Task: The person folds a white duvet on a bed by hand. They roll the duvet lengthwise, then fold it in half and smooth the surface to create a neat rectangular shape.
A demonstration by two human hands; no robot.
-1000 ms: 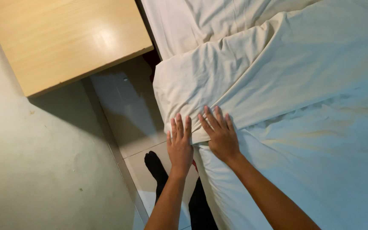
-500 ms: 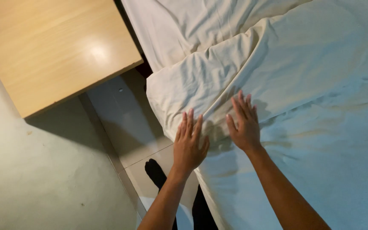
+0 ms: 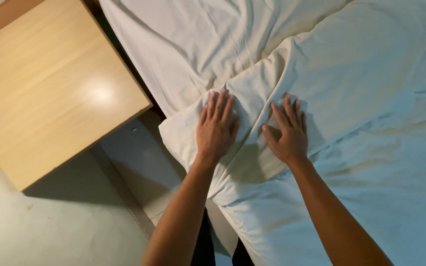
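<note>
Both hands have slid further up the bed — the left hand [image 3: 216, 129] and right hand [image 3: 287, 133] press flat, fingers spread, gripping nothing, on the folded white sheet [image 3: 252, 93] near the bed's edge, beside the wooden nightstand [image 3: 50, 88].

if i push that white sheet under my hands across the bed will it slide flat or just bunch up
Probably bunches: the white sheet already lies in soft folds and creases around the left hand and right hand, so it looks floppy. It also seems thin and light. Its corner drapes past the bed edge, so it might slip off.
</note>
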